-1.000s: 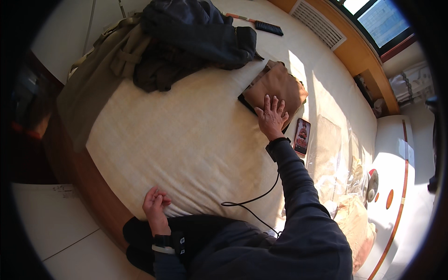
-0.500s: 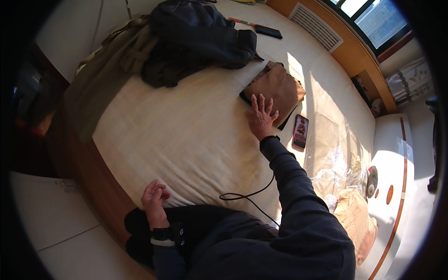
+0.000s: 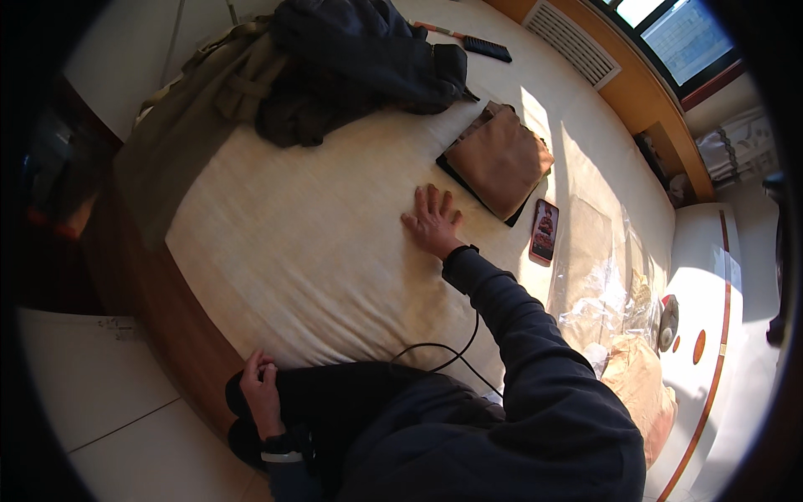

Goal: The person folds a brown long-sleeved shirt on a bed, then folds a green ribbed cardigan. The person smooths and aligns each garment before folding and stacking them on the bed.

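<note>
My right hand (image 3: 433,224) lies palm down on the cream bed cover (image 3: 301,226), fingers spread, holding nothing. Just beyond it, to the right, is a folded stack of brown cloth (image 3: 502,159) with a dark layer beneath; the hand is apart from it. A phone (image 3: 544,232) with a lit screen rests on the bed to the right of the stack. Over by the wooden bed edge, my left hand (image 3: 261,393) hovers at my dark-clad knee, its fingers loosely bent and a little apart, with nothing seen in it.
Dark jackets (image 3: 360,63) and an olive garment (image 3: 192,142) are heaped at the far left. A black brush (image 3: 488,48) lies at the back. Clear plastic bags (image 3: 602,293) and a peach-coloured cloth (image 3: 636,381) sit at the right. A black cable (image 3: 456,356) loops near my lap.
My right hand has come off the brown cloth stack and moved left and nearer, onto the bed cover. My left hand has drawn down and left toward my knee.
</note>
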The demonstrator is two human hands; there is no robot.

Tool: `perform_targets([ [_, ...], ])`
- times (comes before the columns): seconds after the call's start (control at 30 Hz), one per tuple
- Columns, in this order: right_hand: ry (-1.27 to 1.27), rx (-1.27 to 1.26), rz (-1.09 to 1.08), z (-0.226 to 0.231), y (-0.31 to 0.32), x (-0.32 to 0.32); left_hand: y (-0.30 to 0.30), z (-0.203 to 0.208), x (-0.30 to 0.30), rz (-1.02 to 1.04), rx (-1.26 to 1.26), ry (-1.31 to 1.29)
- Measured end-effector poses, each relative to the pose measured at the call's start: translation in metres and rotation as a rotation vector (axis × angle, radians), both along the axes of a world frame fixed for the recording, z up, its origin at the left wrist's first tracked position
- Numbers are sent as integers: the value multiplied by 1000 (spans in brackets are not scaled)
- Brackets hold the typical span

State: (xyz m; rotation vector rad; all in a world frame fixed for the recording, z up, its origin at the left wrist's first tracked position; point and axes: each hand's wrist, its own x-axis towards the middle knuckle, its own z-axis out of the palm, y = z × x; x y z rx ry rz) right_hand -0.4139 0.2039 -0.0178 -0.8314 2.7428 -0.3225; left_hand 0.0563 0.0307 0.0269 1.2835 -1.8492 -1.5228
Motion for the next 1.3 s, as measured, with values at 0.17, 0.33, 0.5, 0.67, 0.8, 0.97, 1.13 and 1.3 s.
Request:
perform_targets([
  [0.17,-121,43,19,15,-15,-21,-1,0,-3,15,21,15],
  [0.33,-154,104,51,22,-48,-64,2,0,-4,43,-7,24],
  [0.5,253,-212,71,41,-103,-113,3,1,-7,68,-13,30],
  [0.67,298,-353,247,68,-169,-123,4,4,-11,79,-41,24],
  [0.8,322,-418,384,85,-222,-93,6,7,-13,70,-90,7],
  [0.97,173,-520,423,91,-297,-69,6,11,-17,73,-116,-22],
  [1.13,260,-477,367,90,-358,-77,6,18,-20,74,-102,-46],
  [1.3,390,-326,403,110,-368,-122,5,17,-22,86,-127,-80],
])
